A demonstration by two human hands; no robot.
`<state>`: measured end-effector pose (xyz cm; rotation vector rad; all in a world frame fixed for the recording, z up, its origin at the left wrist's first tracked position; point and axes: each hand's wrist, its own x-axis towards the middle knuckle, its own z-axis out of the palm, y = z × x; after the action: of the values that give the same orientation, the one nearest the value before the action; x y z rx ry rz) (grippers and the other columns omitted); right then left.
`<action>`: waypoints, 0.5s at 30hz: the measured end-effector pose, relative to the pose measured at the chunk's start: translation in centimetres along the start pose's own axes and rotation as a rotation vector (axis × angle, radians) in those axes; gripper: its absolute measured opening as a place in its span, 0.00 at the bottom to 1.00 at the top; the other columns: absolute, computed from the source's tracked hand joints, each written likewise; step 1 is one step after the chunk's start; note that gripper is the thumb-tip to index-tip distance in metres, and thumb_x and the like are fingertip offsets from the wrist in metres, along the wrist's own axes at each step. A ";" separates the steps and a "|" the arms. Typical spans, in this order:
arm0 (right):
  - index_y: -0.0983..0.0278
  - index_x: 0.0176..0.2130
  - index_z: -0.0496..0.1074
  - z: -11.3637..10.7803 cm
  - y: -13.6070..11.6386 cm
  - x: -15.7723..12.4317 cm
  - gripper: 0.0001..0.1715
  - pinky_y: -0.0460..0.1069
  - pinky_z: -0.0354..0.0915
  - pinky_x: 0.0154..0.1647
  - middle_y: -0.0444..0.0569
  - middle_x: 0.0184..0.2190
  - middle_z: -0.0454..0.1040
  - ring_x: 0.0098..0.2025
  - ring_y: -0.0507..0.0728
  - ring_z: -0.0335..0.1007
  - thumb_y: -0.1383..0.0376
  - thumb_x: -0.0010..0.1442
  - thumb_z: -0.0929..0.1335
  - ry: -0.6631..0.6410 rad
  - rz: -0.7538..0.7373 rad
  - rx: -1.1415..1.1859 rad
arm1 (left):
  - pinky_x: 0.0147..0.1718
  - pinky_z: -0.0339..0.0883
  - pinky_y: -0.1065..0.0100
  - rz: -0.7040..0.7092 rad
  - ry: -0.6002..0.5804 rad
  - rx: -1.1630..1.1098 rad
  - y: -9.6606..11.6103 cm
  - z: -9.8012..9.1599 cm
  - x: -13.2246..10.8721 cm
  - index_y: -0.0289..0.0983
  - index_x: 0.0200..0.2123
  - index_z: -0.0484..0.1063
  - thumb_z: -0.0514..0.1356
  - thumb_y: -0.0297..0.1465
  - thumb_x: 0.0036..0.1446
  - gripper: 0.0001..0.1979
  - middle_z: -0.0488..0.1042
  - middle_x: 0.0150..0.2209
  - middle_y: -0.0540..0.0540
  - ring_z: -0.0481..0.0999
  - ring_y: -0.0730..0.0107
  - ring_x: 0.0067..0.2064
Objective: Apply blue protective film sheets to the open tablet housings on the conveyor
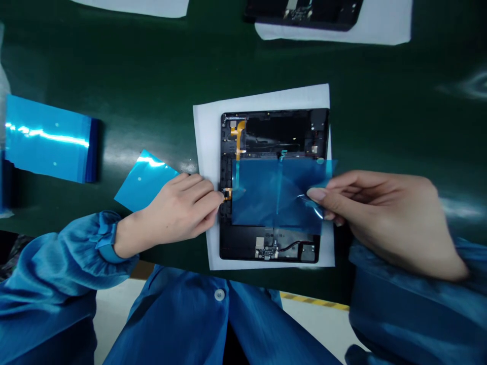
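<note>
An opened black tablet chassis (272, 126) lies on a white sheet (207, 132) on the green bench. A translucent blue film (266, 195) hovers over its lower half. My right hand (380, 218) pinches the film's right edge between thumb and fingers. At the chassis's left edge my left hand (178, 210) rests with fingers curled, its fingertips pressing by a small orange flex connector (227, 192). An orange flex cable (239, 134) runs down the upper left of the chassis.
A loose blue film piece (142, 180) lies left of my left hand. A stack of blue films (49, 137) sits at far left. Another black chassis on white paper (384, 28) is at the top. The bench's near edge runs along the bottom.
</note>
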<state>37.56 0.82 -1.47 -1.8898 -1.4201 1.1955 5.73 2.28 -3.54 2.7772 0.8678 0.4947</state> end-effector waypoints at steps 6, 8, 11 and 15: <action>0.62 0.27 0.81 0.1 -0.2 0.2 0.23 0.42 0.61 0.15 0.45 0.16 0.74 0.15 0.49 0.64 0.48 0.46 0.84 -0.027 0.034 0.043 | 0.30 0.66 0.63 -0.006 -0.004 -0.015 0.1 0.0 -0.1 0.36 0.38 0.75 0.57 0.27 0.71 0.08 0.77 0.33 0.47 0.73 0.65 0.34; 0.62 0.27 0.81 0.0 -0.2 0.2 0.23 0.43 0.62 0.15 0.46 0.16 0.74 0.15 0.50 0.65 0.48 0.46 0.83 -0.027 0.039 0.043 | 0.30 0.66 0.63 -0.010 -0.006 -0.014 0.1 0.0 -0.1 0.36 0.38 0.75 0.57 0.27 0.71 0.08 0.78 0.33 0.47 0.73 0.65 0.34; 0.62 0.27 0.81 0.0 -0.2 0.1 0.23 0.43 0.63 0.15 0.46 0.16 0.74 0.15 0.50 0.66 0.47 0.46 0.83 -0.027 0.039 0.037 | 0.31 0.66 0.62 -0.015 -0.011 -0.015 0.1 0.0 -0.1 0.36 0.38 0.75 0.57 0.27 0.71 0.08 0.78 0.34 0.46 0.73 0.65 0.34; 0.62 0.27 0.80 0.0 -0.3 0.1 0.23 0.44 0.62 0.14 0.46 0.16 0.74 0.15 0.50 0.65 0.47 0.47 0.83 -0.031 0.040 0.028 | 0.31 0.65 0.62 -0.015 -0.012 -0.015 0.1 -0.1 -0.1 0.36 0.38 0.75 0.57 0.27 0.71 0.08 0.78 0.34 0.46 0.73 0.65 0.34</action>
<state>37.40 1.03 -1.31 -1.8965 -1.3811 1.2620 5.70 2.12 -3.46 2.7552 0.8788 0.4800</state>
